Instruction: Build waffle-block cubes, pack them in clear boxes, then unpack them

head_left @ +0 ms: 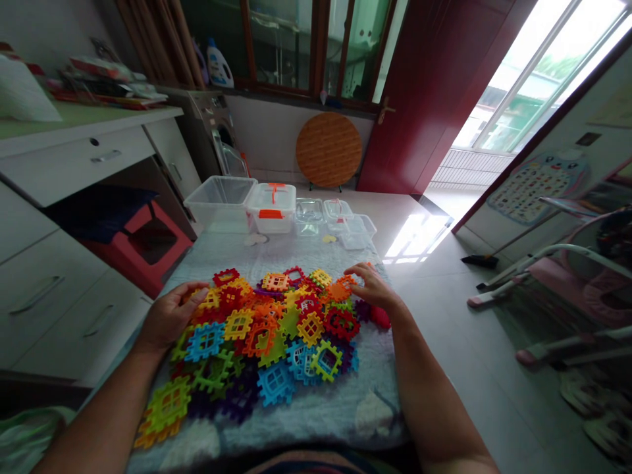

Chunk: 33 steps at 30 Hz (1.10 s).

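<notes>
A heap of plastic interlocking building tiles (276,342) with notched edges and window-like cutouts lies spread over the cloth-covered table in red, yellow, orange, green, blue and purple. At the heap's left edge is my left hand (170,315), thumb and fingers a little apart, beside a yellow tile (210,298); whether it touches the tile I cannot tell. My right hand (374,288) reaches over the heap's far right side with fingers spread, close to an orange tile (338,289). A red piece (380,316) lies beneath its wrist, partly hidden.
Along the table's far end stand an open clear bin (220,197), a clear box with orange latches (271,214) and several smaller clear containers (309,214). The patterned tablecloth (336,415) shows in front. A red stool (148,247) stands left; a pink chair (563,280) is right.
</notes>
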### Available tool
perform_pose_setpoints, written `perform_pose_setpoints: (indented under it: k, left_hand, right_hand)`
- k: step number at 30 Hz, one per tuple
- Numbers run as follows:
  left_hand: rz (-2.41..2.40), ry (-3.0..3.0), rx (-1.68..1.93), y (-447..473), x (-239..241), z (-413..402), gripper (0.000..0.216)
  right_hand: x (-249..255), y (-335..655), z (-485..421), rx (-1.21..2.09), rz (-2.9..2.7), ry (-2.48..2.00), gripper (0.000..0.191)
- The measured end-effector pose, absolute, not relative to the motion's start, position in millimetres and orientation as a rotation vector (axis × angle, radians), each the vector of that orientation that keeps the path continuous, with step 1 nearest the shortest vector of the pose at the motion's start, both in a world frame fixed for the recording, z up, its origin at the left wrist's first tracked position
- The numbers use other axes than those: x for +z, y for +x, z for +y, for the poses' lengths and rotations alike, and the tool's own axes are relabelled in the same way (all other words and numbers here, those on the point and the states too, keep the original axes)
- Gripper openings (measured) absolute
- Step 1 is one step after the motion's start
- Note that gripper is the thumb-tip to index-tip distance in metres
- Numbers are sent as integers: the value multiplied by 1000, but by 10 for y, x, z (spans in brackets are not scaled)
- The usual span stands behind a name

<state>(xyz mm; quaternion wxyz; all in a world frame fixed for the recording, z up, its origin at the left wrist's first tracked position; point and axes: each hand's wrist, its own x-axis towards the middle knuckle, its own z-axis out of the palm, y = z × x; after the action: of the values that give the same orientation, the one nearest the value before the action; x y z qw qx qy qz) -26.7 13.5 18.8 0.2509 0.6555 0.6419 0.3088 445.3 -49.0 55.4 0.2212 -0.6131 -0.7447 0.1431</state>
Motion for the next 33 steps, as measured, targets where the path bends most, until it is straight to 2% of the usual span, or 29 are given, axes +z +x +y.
perform_pose_setpoints:
  k: [4,11,18,29,33]
  left_hand:
    - [1742,1790,825,-279,181,138,52]
    - [1730,1788,819,-262,194,134,53]
    - [1740,1787,845,-211,262,111,54]
    - [1739,1796,822,-279,179,134,54]
    - [1746,1811,829,-264,196,128,52]
  right_hand:
    - [635,4291,-577,570,-2237,-1556,50]
    - [664,4230,-585,577,-2229,-1604,48]
    - [612,4219,-583,581,-2202,-1599,63]
    - [619,4163,-562,638,-2231,-1605,64]
    - [592,4227,-528,568,-2197,-1546,58]
